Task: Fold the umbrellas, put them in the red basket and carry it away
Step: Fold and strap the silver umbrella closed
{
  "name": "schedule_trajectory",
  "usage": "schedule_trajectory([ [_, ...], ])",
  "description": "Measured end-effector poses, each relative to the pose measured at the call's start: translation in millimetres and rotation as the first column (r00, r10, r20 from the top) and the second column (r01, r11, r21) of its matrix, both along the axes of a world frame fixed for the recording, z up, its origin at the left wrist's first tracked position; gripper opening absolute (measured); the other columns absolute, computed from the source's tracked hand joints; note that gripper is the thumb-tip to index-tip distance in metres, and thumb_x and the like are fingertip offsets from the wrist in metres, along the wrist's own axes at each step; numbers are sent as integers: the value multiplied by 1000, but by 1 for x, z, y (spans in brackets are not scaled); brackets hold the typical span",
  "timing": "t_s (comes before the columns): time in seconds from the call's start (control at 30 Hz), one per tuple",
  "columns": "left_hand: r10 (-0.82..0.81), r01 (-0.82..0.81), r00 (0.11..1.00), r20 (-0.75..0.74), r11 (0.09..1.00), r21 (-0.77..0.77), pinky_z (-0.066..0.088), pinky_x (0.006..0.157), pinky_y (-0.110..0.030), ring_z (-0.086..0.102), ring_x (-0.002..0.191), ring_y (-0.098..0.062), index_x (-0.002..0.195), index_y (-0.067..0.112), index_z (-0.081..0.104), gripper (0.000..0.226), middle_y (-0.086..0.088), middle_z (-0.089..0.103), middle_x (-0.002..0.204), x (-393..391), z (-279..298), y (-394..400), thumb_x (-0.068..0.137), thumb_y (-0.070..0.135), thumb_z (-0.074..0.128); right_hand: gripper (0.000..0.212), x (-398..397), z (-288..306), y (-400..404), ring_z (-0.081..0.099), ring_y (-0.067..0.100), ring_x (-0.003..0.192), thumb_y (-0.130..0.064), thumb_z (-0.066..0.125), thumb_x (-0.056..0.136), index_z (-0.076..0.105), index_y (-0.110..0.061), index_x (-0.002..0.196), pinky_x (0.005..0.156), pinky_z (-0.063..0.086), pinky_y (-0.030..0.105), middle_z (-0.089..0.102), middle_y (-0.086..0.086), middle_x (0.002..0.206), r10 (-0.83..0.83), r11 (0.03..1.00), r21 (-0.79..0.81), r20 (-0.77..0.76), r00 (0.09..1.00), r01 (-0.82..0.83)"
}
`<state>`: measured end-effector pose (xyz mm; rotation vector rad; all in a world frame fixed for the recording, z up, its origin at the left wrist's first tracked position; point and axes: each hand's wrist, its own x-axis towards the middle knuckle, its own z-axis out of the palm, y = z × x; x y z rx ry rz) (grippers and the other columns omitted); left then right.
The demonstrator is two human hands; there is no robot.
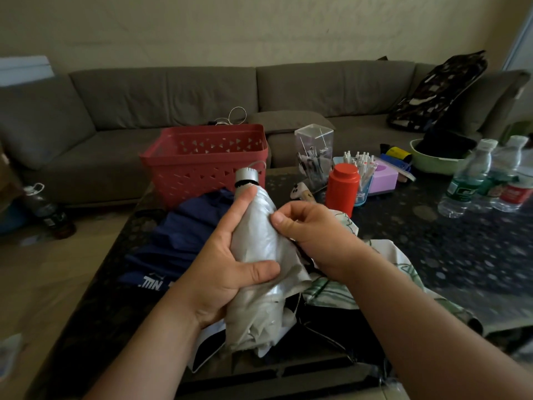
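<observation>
A silver-grey umbrella (256, 238) is held upright over the dark table, its cloth gathered and its silver cap pointing toward the red basket (206, 157). My left hand (227, 264) grips its body from the left, thumb across the front. My right hand (310, 226) pinches the cloth on its right side. A navy blue umbrella (178, 241) lies loose on the table behind my left hand. A white umbrella with a green pattern (383, 264) lies crumpled under my right forearm. The basket stands at the table's far edge and looks empty.
An orange-red bottle (343, 189), a clear pen holder (313, 154), a cup of pens, a purple box and water bottles (473, 180) crowd the far right of the table (461, 249). A green bowl (438, 161) sits beyond. A grey sofa (173, 93) runs behind.
</observation>
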<state>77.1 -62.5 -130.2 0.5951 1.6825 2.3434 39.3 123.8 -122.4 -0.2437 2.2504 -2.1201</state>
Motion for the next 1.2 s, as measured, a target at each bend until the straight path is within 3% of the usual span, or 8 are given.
schedule_trajectory([
  [0.1, 100, -124, 986, -137, 976, -178, 60, 95, -30, 65, 129, -10, 143, 59, 49, 108, 21, 57, 148, 1, -1, 8, 72, -14, 86, 9, 4, 14, 0, 43, 20, 70, -21, 76, 95, 69, -18, 91, 59, 37, 30, 50, 6, 77, -95, 995, -20, -108, 990, 93],
  [0.23, 238, -251, 965, -113, 961, -113, 62, 95, -39, 67, 128, -13, 150, 54, 43, 110, 14, 60, 148, -5, -5, 11, 73, -12, 87, 24, 16, 26, -2, 55, 11, 71, -44, 80, 86, 65, -27, 77, 66, 43, 25, 61, -3, 83, -115, 897, 359, -372, 921, 257],
  [0.33, 364, -376, 921, -138, 923, -78, 57, 105, -44, 53, 142, -10, 140, 69, 46, 110, 18, 41, 161, -11, -6, 6, 70, -1, 94, 42, 24, 24, -2, 46, 4, 56, -49, 79, 85, 57, -17, 69, 55, 37, 22, 52, -11, 61, -171, 843, 428, -361, 917, 326],
  [0.43, 487, -497, 859, -156, 867, -28, 56, 103, -28, 43, 143, 4, 136, 71, 45, 107, 31, 37, 153, -12, -4, 4, 71, 0, 93, 53, 28, 19, 0, 44, 4, 49, -59, 76, 85, 58, -11, 69, 54, 40, 27, 49, -8, 52, -245, 813, 471, -259, 934, 343],
  [0.6, 559, -569, 810, -176, 823, -3, 53, 110, -38, 40, 145, 4, 138, 72, 43, 108, 35, 37, 153, -13, -2, 4, 70, 8, 97, 57, 31, 13, -8, 45, 10, 52, -64, 77, 82, 69, -7, 83, 52, 39, 28, 48, -3, 58, -161, 940, 295, -61, 985, 172],
  [0.77, 525, -531, 834, -168, 847, 13, 57, 104, -34, 42, 143, 5, 135, 74, 44, 106, 42, 35, 147, -7, 5, 5, 69, 10, 96, 38, 32, 8, -15, 49, 15, 58, -44, 78, 90, 73, -7, 82, 57, 42, 32, 55, 4, 63, -145, 974, 174, 0, 989, 143],
  [0.93, 340, -335, 940, -7, 929, 156, 63, 91, -47, 66, 130, -20, 148, 55, 47, 109, 15, 50, 154, -4, 10, -2, 66, -6, 85, 22, 37, 7, -14, 56, 11, 66, -36, 82, 72, 66, -20, 72, 64, 38, 28, 67, 0, 74, 101, 990, -121, 316, 943, -66],
  [1.2, 181, -172, 981, -74, 979, 111, 61, 95, -50, 64, 132, -22, 147, 58, 48, 111, 19, 50, 152, 0, 16, -10, 64, -4, 89, 28, 39, 24, 4, 50, 12, 62, -27, 80, 73, 54, -22, 65, 60, 34, 30, 57, -2, 66, 133, 975, -202, 189, 973, -94],
])
